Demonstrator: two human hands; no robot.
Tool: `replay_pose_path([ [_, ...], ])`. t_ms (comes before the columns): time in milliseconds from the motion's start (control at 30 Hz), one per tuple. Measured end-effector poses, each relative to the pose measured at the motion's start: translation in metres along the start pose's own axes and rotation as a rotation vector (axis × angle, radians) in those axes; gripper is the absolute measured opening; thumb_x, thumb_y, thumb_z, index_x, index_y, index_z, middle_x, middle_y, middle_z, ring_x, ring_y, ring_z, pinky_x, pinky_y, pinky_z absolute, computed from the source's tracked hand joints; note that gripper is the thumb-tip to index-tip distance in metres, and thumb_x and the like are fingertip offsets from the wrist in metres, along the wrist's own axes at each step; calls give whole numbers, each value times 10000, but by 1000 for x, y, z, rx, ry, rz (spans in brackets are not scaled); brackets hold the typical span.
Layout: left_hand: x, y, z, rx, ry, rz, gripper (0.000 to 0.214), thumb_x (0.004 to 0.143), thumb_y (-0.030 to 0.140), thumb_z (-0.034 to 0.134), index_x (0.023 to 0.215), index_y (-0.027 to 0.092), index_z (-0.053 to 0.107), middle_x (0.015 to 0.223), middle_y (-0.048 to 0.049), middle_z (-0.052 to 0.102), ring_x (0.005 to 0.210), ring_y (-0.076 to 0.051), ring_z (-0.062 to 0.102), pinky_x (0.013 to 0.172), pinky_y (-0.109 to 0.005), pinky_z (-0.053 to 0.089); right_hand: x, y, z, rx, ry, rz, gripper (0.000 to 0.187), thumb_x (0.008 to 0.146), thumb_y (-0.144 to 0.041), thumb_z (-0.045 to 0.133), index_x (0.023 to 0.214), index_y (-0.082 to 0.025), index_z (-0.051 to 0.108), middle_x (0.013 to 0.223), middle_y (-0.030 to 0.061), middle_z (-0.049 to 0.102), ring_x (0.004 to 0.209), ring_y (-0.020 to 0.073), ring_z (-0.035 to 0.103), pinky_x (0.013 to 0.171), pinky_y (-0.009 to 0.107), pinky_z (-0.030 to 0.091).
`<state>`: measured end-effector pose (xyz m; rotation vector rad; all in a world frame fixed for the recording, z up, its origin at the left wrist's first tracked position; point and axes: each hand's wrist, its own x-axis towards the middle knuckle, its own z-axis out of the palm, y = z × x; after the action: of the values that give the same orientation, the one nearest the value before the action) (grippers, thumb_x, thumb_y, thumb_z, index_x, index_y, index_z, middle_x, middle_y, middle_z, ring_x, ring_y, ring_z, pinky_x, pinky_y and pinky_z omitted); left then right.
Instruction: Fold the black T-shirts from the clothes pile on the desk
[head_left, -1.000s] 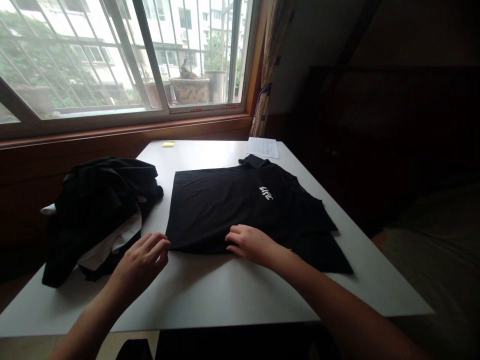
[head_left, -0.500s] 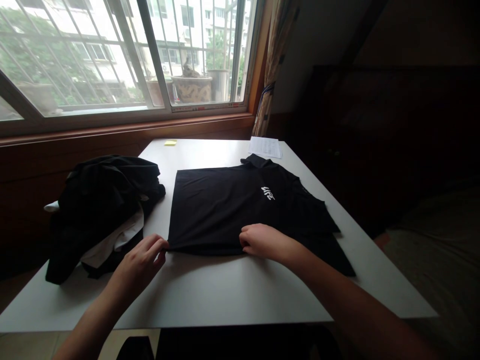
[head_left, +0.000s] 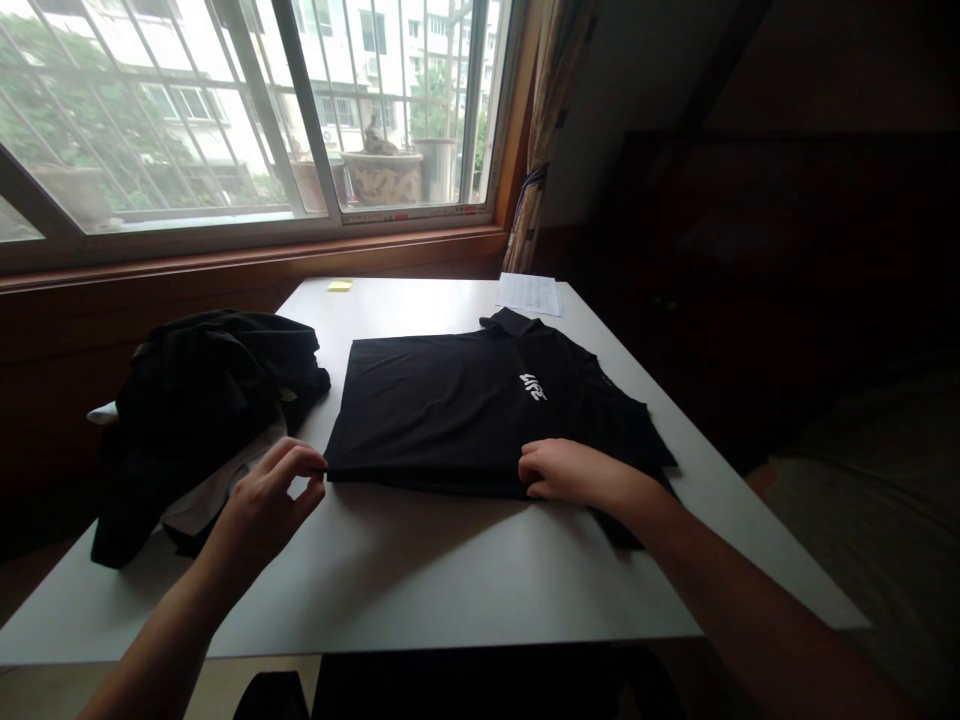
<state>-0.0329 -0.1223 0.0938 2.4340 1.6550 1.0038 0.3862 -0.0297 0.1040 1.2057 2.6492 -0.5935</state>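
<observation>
The white-lettered black fabric T-shirt point(head_left: 450, 410) is pinched along its near edge by the left fingers point(head_left: 301, 456) and the right fingers point(head_left: 535, 466), spread between and beyond them, and could be creased by uneven pulling.

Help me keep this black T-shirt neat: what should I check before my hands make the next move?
1. Left hand pinching the black T-shirt at its near left corner: ok.
2. Right hand gripping its near edge: ok, though the fingertips are partly hidden.
3. Upper surface smooth: not ok, shallow creases show.
4. White lettering facing up: ok.
5. Heap of dark clothes apart from the T-shirt: ok, a strip of white table shows between.
6. Underlying layer flat: cannot tell, it is hidden.
</observation>
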Motion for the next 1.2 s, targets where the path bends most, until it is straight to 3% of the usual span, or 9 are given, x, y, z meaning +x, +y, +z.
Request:
replay_pose_path([
  [233, 19, 9, -16, -260, -27, -74, 66, 883, 243, 618, 940, 215, 637, 987, -23, 611, 850, -153, 666, 752, -254, 593, -7, 4, 8, 23, 30, -37, 88, 804, -152, 632, 796, -215, 691, 900, 5, 668, 748, 139, 597, 608, 243, 366],
  [400, 13, -6, -12, -454, -84, -234, 135, 884, 285, 648, 992, 209, 620, 1106, -66, 677, 1011, -215, 692, 856, -325, 602, -22, 3, -5, 74, 94, -39, 71, 833, -160, 625, 819, -200, 682, 922, 22, 653, 747, 138, 586, 622, 246, 393],
  [500, 8, -13, -8, -603, -123, -369, 174, 890, 316, 651, 1005, 197, 599, 1166, -104, 706, 953, -239, 732, 809, -364, 619, -32, 2, -14, 101, 145, -55, 93, 871, -161, 608, 834, -200, 683, 922, 28, 644, 755, 141, 586, 652, 256, 421],
  [600, 5, -14, -3, -700, -104, -395, 153, 896, 312, 634, 974, 187, 593, 1101, -115, 735, 949, -257, 737, 824, -407, 619, -38, 0, -20, 113, 193, -83, 95, 881, -151, 611, 835, -203, 676, 938, 32, 641, 805, 154, 597, 708, 267, 447],
  [767, 1, -15, 1, -619, -38, -281, 138, 892, 271, 655, 986, 196, 589, 1023, -78, 698, 951, -213, 699, 822, -340, 589, -39, -3, -18, 204, 227, -113, 80, 866, -131, 625, 889, -197, 664, 1013, 43, 648, 921, 173, 609, 812, 278, 470],
  [900, -5, -22, 7, -387, -11, -113, 102, 894, 226, 660, 975, 210, 600, 924, -22, 616, 836, -157, 633, 740, -266, 538, -39, -6, -10, 258, 217, -137, 72, 866, -127, 623, 889, -190, 649, 1002, 34, 636, 896, 157, 600, 802, 265, 467],
  [967, -13, -27, 12, -245, -41, -22, 27, 917, 196, 626, 926, 209, 604, 905, -15, 589, 793, -142, 603, 704, -249, 510, -38, -8, -3, 257, 211, -157, 73, 856, -118, 630, 869, -187, 648, 1015, 39, 627, 906, 158, 592, 807, 266, 465],
  [1100, -38, -37, 17, -14, -138, 147, 93, 951, 157, 567, 895, 215, 613, 909, -25, 600, 825, -165, 579, 723, -270, 493, -35, -12, 21, 225, 180, -195, 80, 828, -108, 660, 838, -187, 667, 1020, 42, 620, 920, 167, 579, 801, 270, 467],
  [1200, -55, -37, 15, 118, -201, 201, 132, 962, 145, 537, 901, 223, 625, 931, -38, 624, 841, -187, 562, 725, -290, 490, -33, -14, 36, 197, 156, -218, 106, 811, -85, 666, 818, -190, 682, 1010, 38, 626, 912, 166, 570, 781, 265, 466],
])
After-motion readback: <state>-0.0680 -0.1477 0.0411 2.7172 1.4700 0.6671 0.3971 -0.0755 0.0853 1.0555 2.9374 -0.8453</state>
